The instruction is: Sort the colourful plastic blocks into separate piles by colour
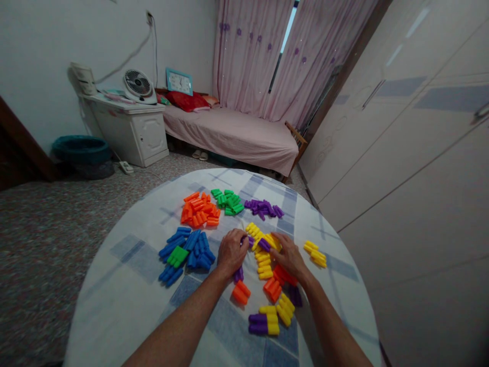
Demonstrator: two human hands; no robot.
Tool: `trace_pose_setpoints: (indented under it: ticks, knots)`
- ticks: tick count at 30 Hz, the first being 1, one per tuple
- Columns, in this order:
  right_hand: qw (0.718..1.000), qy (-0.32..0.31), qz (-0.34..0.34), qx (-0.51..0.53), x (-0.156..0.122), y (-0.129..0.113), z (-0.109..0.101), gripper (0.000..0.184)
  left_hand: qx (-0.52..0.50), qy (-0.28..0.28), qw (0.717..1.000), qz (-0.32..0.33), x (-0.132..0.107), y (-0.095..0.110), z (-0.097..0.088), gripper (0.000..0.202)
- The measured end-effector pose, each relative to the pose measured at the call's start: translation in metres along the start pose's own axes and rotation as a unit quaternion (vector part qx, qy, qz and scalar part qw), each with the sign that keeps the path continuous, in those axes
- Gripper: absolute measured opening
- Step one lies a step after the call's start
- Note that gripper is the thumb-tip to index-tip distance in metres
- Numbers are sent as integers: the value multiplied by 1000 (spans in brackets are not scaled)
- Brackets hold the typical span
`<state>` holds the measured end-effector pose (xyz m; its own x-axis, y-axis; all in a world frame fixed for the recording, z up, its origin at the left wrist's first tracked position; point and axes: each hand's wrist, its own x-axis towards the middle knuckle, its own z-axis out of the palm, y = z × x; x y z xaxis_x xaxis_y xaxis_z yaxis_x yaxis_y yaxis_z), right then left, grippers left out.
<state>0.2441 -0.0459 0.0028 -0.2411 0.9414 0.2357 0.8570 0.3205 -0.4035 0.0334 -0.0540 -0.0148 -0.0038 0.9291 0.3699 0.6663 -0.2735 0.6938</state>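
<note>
Small ribbed plastic building blocks lie in front of me on a round table (133, 300). My left hand (231, 251) is closed, with thumb and fingers curled around a purple block (251, 241), partly hidden by the fingertips. My right hand (289, 253) has its fingers bent over the yellow blocks (273, 241) at the right of the middle cluster, beside another purple block (264, 244). A column of yellow blocks (264, 266) runs towards me between the hands. Orange blocks (272, 289) lie by the right wrist; another orange block (241, 292) lies below the left hand.
Around the hands are piles of blue blocks (200, 248), orange blocks (199, 211), green blocks (229, 202) and purple blocks (263, 208). Yellow blocks (315, 254) lie at right; a purple-and-yellow group (263, 324) lies near me. Beyond stand a bed (237, 130) and wardrobe (367, 137).
</note>
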Motion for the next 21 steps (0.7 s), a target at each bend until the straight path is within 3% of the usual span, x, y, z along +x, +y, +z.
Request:
trace_pose_setpoints:
  ticks: [5, 14, 21]
  knots:
    - [999, 7, 29, 36, 2, -6, 6, 44, -1, -4, 1000, 2, 0, 0, 0, 12]
    - [984, 118, 99, 87, -7, 15, 0, 40, 1, 1, 1000, 0, 0, 0, 0, 14]
    - [985, 110, 95, 94, -21, 20, 0, 42, 1, -5, 1000, 7, 0, -1, 0, 14]
